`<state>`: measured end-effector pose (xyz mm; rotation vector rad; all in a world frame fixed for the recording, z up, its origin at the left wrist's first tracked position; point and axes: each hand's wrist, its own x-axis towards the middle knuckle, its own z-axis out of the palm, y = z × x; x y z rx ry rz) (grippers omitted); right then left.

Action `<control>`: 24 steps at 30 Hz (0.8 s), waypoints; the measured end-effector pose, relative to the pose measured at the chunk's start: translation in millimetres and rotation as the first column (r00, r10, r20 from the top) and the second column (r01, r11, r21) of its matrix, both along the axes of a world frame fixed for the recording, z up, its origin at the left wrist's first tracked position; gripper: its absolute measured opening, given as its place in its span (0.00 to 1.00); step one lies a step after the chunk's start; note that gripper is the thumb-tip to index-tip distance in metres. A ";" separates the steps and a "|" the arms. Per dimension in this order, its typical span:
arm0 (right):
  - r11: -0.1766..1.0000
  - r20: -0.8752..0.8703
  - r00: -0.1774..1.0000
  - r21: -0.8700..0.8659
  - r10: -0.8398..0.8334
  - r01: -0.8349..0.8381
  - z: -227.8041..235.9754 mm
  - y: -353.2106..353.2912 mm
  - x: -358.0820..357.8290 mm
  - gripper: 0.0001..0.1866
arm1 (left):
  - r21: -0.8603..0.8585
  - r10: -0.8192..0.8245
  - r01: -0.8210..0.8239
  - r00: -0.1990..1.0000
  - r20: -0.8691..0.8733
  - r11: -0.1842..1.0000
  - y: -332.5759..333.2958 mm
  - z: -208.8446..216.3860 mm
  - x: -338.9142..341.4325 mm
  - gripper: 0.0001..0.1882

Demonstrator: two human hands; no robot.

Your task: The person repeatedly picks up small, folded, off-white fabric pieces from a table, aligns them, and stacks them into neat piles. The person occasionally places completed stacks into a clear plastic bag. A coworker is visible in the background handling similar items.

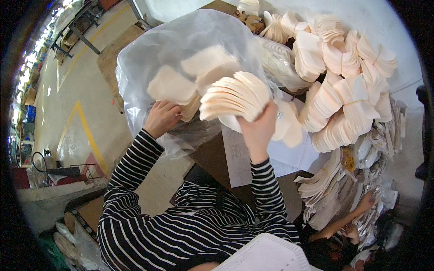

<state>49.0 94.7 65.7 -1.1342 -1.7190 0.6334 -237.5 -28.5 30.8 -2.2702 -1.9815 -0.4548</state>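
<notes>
My right hand (260, 128) is closed around a fanned stack of thin, cream-coloured pads (235, 95), held over the near side of a large clear plastic bag (190, 34). More pads (172, 86) of the same kind lie inside the bag, in several piles. At the bag's near left edge, my left hand (162, 118) has its fingers curled on the plastic, close beside those pads. A few paler pads (289, 124) lie just right of my right hand, on white paper sheets.
Banded bundles of pads (341, 97) are heaped on the right, against a pale wall. Below them lie grey-white stacks (318, 189) and plastic packets. Another person's arm (348, 217) reaches in at the lower right. Printed sheets (242, 158) cover part of the dark table.
</notes>
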 end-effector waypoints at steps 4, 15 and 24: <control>0.996 -0.312 0.947 -0.013 0.077 -0.085 3.0 -16.9 61.7 0.42 | 0.098 0.042 -0.055 0.990 0.132 0.994 -4.1 -6.4 9.2 0.09; 0.743 0.525 0.817 0.441 0.241 -0.503 2.6 -39.1 140.7 0.30 | -0.243 0.601 0.742 -0.258 0.756 0.624 9.2 11.6 167.5 0.45; 0.980 0.309 0.931 -0.042 0.196 -0.192 28.9 -59.6 177.3 0.24 | -0.113 0.172 0.417 -0.107 0.979 0.902 44.7 29.2 222.6 0.51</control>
